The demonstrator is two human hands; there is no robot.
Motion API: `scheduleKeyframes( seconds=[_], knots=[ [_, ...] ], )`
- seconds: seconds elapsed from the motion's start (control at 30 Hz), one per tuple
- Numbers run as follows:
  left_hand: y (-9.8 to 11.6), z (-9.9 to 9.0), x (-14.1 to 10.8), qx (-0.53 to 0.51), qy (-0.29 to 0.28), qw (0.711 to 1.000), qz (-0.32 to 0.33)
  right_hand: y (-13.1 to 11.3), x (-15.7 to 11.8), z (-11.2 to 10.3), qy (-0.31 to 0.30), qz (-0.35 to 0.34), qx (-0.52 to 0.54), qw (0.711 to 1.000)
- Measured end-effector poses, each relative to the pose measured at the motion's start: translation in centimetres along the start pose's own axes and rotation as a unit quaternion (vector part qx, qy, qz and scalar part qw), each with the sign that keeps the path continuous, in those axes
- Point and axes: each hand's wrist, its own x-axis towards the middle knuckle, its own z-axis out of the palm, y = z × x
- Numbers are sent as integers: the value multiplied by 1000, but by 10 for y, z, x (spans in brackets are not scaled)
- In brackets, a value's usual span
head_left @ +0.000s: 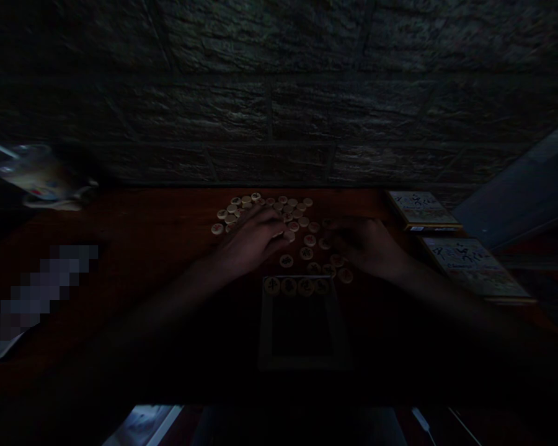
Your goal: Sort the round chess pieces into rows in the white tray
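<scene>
Many round, pale game pieces [309,240] with red or dark characters lie loose on the dark wooden table [158,217]. My left hand [255,235] rests over the left part of the pile, its fingers bent among the pieces; what they hold, if anything, is hidden. At the right edge of the pile is my right hand [365,243], its fingers curled downward in deep shadow near several pieces. A shallow open box [266,328] lies in front of me, with a row of several pieces [289,286] along its far edge.
Two flat printed boxes [423,209] [477,266] lie at the right. A cup [41,176] with a straw stands at the far left, and a blurred-out flat object [41,297] lies nearer. A stone wall [270,111] borders the table's back edge.
</scene>
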Motion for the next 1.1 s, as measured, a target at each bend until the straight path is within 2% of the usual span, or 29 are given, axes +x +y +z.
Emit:
scheduleKeyframes(
  seconds=[0.1, 0.2, 0.33, 0.47, 0.63, 0.73, 0.83, 0.9, 1.0, 1.1],
  knots=[
    [1, 2, -1, -14, -9, 1000, 0, 1, 0, 1, -1, -1, -1, 1000],
    [4, 2, -1, -22, -10, 1000, 10, -2, -1, 0, 29, -10, -15, 999],
    [2, -3, -2, -23, -1, 1000, 15, -15, 0, 3, 71, -66, -12, 995],
    [-6, -11, -4, -39, 16, 999, -14, -33, 10, 12, 13, -105, -42, 993],
    [-8, -11, -7, -43, -4, 998, -50, -50, 28, 20, -96, -68, -140, 983],
    [-5, -9, -9, -29, -18, 998, -54, -60, 31, 21, -115, -44, -202, 972],
    [-2, -8, -9, -37, -27, 996, -70, -66, 28, 23, -104, -65, -251, 960],
    [-2, -9, -9, -59, -32, 994, -90, -63, 23, 25, -87, -78, -237, 964],
    [-1, -8, -8, -90, -42, 989, -110, -52, 19, 25, -60, -77, -148, 984],
    [0, -7, -9, -104, -37, 989, -101, -40, 18, 24, -34, -72, -78, 994]
  ],
)
